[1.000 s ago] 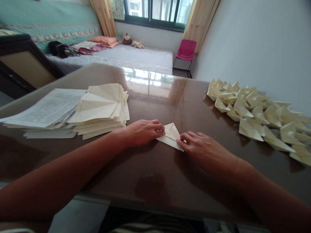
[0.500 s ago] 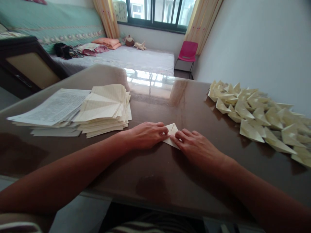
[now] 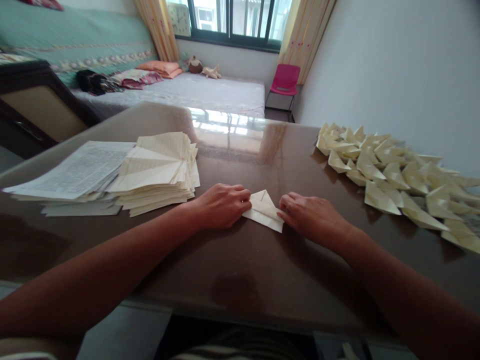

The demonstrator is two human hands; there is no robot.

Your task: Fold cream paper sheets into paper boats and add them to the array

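Note:
A folded sheet of cream paper (image 3: 263,207) lies on the glossy brown table (image 3: 225,265), with a triangular top and a strip along its lower edge. My left hand (image 3: 224,205) pinches its left corner, fingers curled. At the opposite corner, my right hand (image 3: 309,212) has its thumb and bent fingers closed on the paper's edge. Most of the paper's face shows between the two hands.
Left of my hands sit a stack of cream paper (image 3: 153,167) and a pile of printed sheets (image 3: 75,172). Many folded paper boats (image 3: 393,172) stand in rows along the right. Beyond the table are a bed (image 3: 225,92) and a pink chair (image 3: 285,80).
My hands have moved apart to the paper's two side corners, the right one shifting rightward. More of the folded paper is uncovered, including the lower strip. The view has shifted slightly.

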